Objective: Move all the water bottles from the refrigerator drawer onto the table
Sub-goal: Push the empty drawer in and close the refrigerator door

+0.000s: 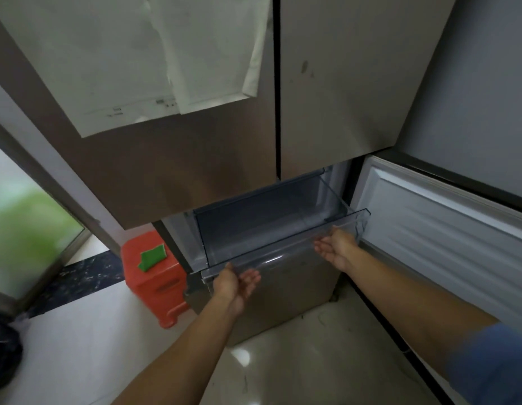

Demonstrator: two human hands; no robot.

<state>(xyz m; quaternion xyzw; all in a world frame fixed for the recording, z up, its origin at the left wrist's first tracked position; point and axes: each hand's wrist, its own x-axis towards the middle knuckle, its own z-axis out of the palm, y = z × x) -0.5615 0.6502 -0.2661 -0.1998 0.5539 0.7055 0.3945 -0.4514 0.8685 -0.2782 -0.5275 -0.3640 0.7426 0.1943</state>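
Since no water bottles show through the clear drawer (286,244), it reads as empty; table not in view. Beside the fridge's left edge: orange stool (154,282), green cloth (153,256) on top. Left hand (236,283) at the drawer's front left corner, palm up, fingers loosely spread, thumb at the rim. Right hand (335,249) near the front right corner, palm up, fingers straight under the lip. Judgement: drawer to slide home; push both corners evenly, level, clear of the open door (446,229).

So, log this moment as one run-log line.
drawer: out, no bottles visible | left hand: open at its front | right hand: open at its front
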